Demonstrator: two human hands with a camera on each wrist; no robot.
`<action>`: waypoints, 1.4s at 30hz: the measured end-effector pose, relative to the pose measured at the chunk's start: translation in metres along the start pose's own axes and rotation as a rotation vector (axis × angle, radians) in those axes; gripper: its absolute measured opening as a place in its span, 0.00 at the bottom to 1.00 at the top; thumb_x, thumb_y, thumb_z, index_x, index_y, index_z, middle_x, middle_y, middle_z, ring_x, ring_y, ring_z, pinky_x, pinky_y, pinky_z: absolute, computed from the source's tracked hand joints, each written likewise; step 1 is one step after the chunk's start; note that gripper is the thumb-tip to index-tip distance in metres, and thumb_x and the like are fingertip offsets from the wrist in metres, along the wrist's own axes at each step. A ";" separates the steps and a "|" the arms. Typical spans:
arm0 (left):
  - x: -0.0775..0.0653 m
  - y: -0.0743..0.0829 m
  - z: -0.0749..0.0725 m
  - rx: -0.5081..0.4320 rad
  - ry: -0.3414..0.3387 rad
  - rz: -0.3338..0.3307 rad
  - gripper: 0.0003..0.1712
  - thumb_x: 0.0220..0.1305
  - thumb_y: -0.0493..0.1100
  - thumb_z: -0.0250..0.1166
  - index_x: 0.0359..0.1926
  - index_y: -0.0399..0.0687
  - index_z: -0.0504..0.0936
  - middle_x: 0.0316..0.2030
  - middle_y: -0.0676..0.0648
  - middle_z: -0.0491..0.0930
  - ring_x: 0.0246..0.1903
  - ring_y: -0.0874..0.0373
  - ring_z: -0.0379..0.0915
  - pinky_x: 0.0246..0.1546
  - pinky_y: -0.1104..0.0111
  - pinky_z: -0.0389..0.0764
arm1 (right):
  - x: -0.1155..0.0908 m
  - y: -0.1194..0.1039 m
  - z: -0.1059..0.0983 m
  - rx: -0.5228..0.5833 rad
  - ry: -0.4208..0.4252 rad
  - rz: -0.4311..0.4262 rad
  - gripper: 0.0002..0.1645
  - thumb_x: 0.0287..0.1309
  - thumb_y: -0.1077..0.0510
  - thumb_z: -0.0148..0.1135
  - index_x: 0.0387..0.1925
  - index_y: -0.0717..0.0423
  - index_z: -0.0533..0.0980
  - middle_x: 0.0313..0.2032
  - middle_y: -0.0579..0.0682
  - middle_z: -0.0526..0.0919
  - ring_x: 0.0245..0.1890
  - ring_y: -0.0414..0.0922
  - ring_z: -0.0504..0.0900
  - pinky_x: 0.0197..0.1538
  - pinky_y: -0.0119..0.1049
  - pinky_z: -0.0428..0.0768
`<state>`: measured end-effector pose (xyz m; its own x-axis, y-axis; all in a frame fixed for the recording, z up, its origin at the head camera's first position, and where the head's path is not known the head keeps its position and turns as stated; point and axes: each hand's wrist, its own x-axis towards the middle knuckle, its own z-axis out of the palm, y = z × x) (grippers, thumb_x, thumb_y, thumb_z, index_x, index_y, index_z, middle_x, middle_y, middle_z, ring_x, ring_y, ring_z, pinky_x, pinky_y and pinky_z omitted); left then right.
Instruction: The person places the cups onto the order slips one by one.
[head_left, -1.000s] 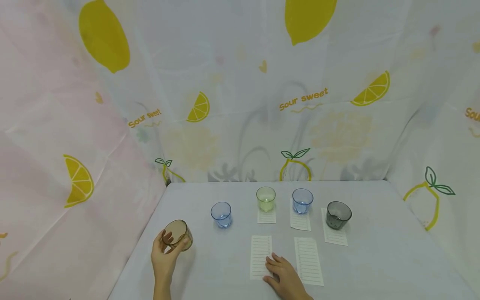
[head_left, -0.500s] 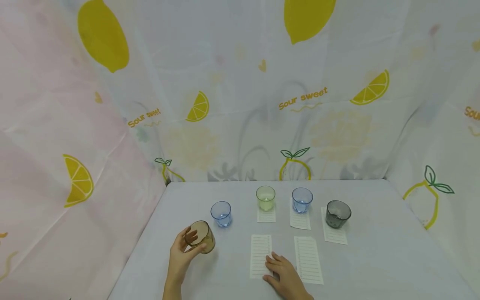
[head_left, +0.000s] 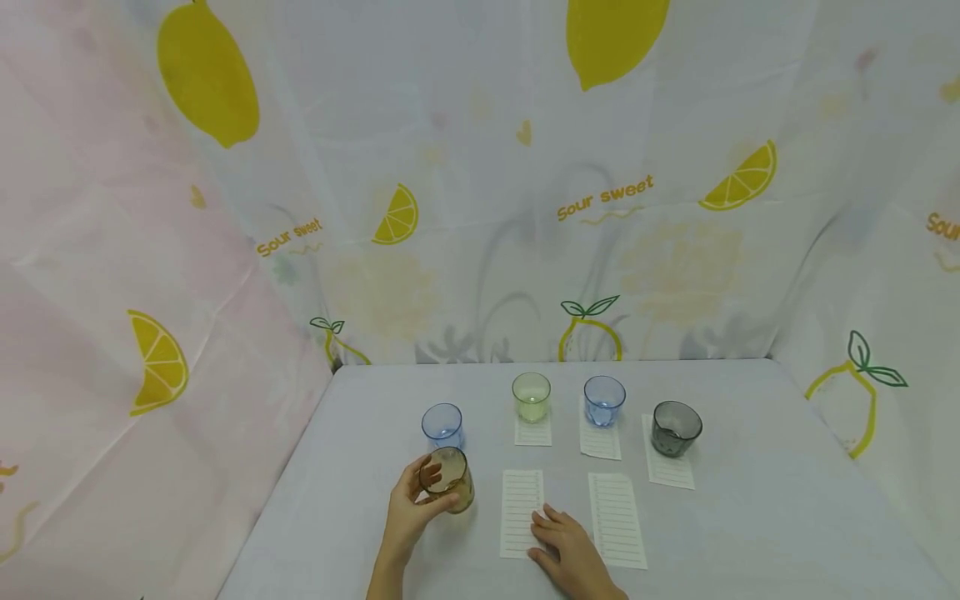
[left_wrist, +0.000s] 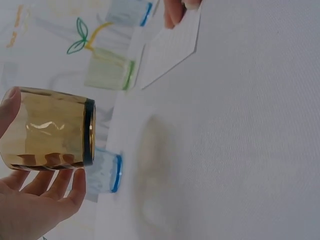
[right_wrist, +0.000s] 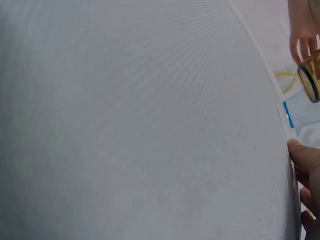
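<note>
My left hand [head_left: 407, 510] grips an amber drinking glass [head_left: 458, 485] between thumb and fingers. In the left wrist view the amber glass [left_wrist: 52, 127] is held clear of the table, its shadow on the cloth beneath. Just behind it in the head view stands a blue glass [head_left: 442, 423], partly covered by the amber one. My right hand [head_left: 572, 557] rests on the table with relaxed fingers, its fingertips at the edge of a lined paper slip [head_left: 519, 510]. A second lined slip [head_left: 618, 521] lies to its right.
Along the back, a green glass [head_left: 532, 398], another blue glass [head_left: 604, 402] and a grey glass [head_left: 676, 430] each stand on a lined slip. A lemon-print curtain [head_left: 480, 275] hangs behind the white table [head_left: 772, 500].
My left hand has carried the amber glass to the right, from the table's left side to in front of the left blue glass. The right hand has stayed where it was.
</note>
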<state>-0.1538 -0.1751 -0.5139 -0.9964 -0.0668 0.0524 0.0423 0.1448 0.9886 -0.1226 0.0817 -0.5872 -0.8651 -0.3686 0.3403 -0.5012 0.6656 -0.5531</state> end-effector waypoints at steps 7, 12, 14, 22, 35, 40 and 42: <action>0.006 -0.003 0.019 -0.055 -0.022 0.033 0.45 0.45 0.32 0.74 0.64 0.31 0.62 0.55 0.31 0.72 0.55 0.39 0.67 0.44 0.70 0.75 | 0.000 0.000 -0.001 0.006 -0.014 0.009 0.22 0.52 0.50 0.66 0.42 0.65 0.81 0.49 0.55 0.81 0.53 0.58 0.76 0.53 0.58 0.72; 0.010 -0.007 0.031 -0.065 -0.051 0.046 0.46 0.45 0.33 0.74 0.64 0.29 0.61 0.56 0.30 0.70 0.55 0.38 0.66 0.46 0.67 0.74 | 0.000 0.000 0.001 0.001 0.012 -0.009 0.22 0.51 0.50 0.67 0.41 0.64 0.82 0.48 0.55 0.82 0.52 0.58 0.77 0.52 0.58 0.73; 0.010 -0.009 0.035 -0.066 -0.064 0.050 0.47 0.45 0.33 0.74 0.64 0.29 0.60 0.57 0.30 0.69 0.56 0.38 0.65 0.47 0.66 0.74 | 0.000 0.000 0.002 -0.003 0.034 -0.026 0.22 0.51 0.49 0.67 0.41 0.64 0.82 0.48 0.55 0.83 0.51 0.58 0.78 0.51 0.58 0.74; 0.013 -0.014 0.051 -0.070 -0.076 0.056 0.47 0.44 0.34 0.75 0.64 0.29 0.61 0.57 0.30 0.69 0.56 0.37 0.65 0.50 0.59 0.73 | 0.000 0.001 0.004 -0.011 0.076 -0.058 0.21 0.49 0.51 0.69 0.39 0.64 0.82 0.46 0.55 0.84 0.50 0.57 0.79 0.49 0.57 0.75; 0.014 -0.019 0.062 -0.074 -0.146 0.057 0.48 0.43 0.35 0.75 0.65 0.33 0.62 0.59 0.31 0.68 0.58 0.36 0.64 0.55 0.47 0.70 | 0.001 0.001 0.002 0.014 0.067 -0.052 0.22 0.50 0.50 0.68 0.40 0.65 0.82 0.46 0.56 0.83 0.50 0.58 0.78 0.49 0.58 0.75; 0.013 -0.021 0.068 -0.055 -0.168 0.057 0.47 0.43 0.36 0.76 0.64 0.32 0.62 0.59 0.30 0.69 0.58 0.37 0.65 0.54 0.49 0.71 | 0.001 0.002 0.004 0.004 0.064 -0.040 0.22 0.49 0.51 0.68 0.40 0.65 0.82 0.46 0.55 0.83 0.50 0.58 0.78 0.50 0.58 0.74; 0.012 -0.023 0.070 -0.053 -0.172 0.061 0.47 0.42 0.35 0.76 0.64 0.31 0.63 0.58 0.30 0.69 0.57 0.36 0.66 0.54 0.49 0.71 | 0.001 0.003 0.005 0.000 0.070 -0.045 0.22 0.49 0.51 0.69 0.39 0.65 0.82 0.46 0.55 0.83 0.50 0.58 0.79 0.49 0.58 0.75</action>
<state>-0.1719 -0.1101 -0.5455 -0.9895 0.1111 0.0922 0.1026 0.0913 0.9905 -0.1249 0.0797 -0.5923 -0.8377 -0.3523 0.4173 -0.5399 0.6495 -0.5355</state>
